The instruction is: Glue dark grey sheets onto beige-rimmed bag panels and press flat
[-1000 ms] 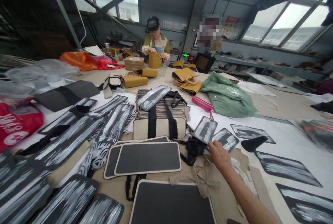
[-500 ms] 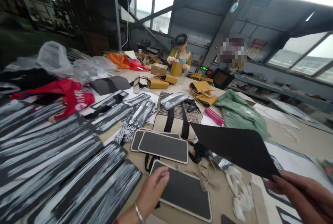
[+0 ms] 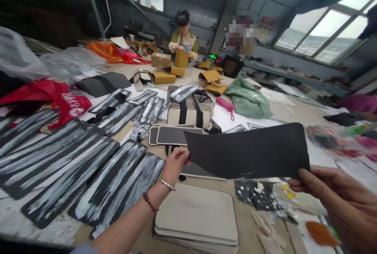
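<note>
Across the worktable (image 3: pixel 309 113), white-streaked panels (image 3: pixel 110 183) lie streaked side up, probably so nothing smudges. The black sheet (image 3: pixel 247 151) is held aloft above the table by both ends, likely so it stays spread. Nearer the body sits a beige stack (image 3: pixel 197 212). The right hand (image 3: pixel 332 199) pinches the sheet's lower corner, the left hand (image 3: pixel 174 165) its opposite edge.

My left hand (image 3: pixel 176 163) is bare. Fitted at the wrist: one narrow, shiny, silver-coloured metal bangle (image 3: pixel 167 184). Fitted farther up the forearm: one dark red bracelet of small, round beads (image 3: pixel 149 202). A grey-blue fabric sleeve (image 3: pixel 85 249) covers my arm above the bare forearm. My right hand (image 3: pixel 328 191) is bare.
</note>
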`<state>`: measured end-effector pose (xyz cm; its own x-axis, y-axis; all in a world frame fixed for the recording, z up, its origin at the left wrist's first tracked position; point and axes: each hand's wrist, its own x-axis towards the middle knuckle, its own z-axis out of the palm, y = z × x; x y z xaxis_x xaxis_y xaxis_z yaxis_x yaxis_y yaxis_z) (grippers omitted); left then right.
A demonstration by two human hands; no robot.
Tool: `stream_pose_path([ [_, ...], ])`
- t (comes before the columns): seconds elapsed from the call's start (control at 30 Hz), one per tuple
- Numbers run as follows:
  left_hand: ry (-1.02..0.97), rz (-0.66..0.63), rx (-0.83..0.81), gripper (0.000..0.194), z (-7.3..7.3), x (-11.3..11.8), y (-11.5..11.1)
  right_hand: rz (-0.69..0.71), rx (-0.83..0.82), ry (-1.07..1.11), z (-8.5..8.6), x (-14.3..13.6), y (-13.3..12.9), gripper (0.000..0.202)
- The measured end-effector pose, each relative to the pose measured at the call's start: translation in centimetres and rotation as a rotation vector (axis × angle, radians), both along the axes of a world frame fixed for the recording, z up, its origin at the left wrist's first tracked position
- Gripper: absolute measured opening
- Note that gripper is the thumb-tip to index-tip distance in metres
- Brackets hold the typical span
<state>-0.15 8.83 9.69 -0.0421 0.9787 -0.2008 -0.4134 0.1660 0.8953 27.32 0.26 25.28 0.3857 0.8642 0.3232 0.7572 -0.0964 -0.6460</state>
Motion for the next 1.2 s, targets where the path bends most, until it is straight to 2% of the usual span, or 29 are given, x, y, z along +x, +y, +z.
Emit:
stream_pose_path([
  [0.07, 0.119, -0.010, 0.022, 0.028, -0.2, -1.1, -1.5, -0.087, -0.095, 0.055, -0.5, -0.6, -1.2, 0.038],
  [0.13, 0.272, -0.043, 0.032, 0.024, -0.6, -2.4, -3.4, -0.115, -0.161, 0.120, -2.6, -0.5, -2.6, 0.039],
  [0.23, 0.492, -0.117, -0.008, 0.022, -2.3, -4.4, -6.8, -0.085, -0.283, 0.238, -7.9, 0.0, -5.2, 0.042],
  [0.4, 0.682, -0.211, -0.135, 0.025, -7.2, -6.2, -11.6, -0.040, -0.478, 0.302, -17.9, -0.4, -8.8, 0.044],
  [0.47, 0.738, -0.231, -0.173, 0.026, -8.8, -6.3, -12.4, -0.007, -0.487, 0.299, -20.9, -0.6, -9.6, 0.043],
  [0.57, 0.831, -0.244, -0.208, 0.026, -9.8, -6.2, -12.5, 0.029, -0.464, 0.225, -23.8, -0.6, -10.0, 0.042],
  [0.73, 0.957, -0.251, -0.211, 0.025, -9.7, -5.8, -12.2, 0.007, -0.446, 0.079, -25.3, -0.5, -9.8, 0.047],
  [1.0, 0.976, -0.257, -0.207, 0.024, -10.5, -5.9, -12.6, -0.011, -0.538, 0.063, -25.5, -0.2, -8.8, 0.050],
  [1.2, 0.951, -0.245, -0.220, 0.025, -10.2, -5.9, -12.7, -0.022, -0.541, 0.105, -25.5, -0.3, -8.1, 0.047],
])
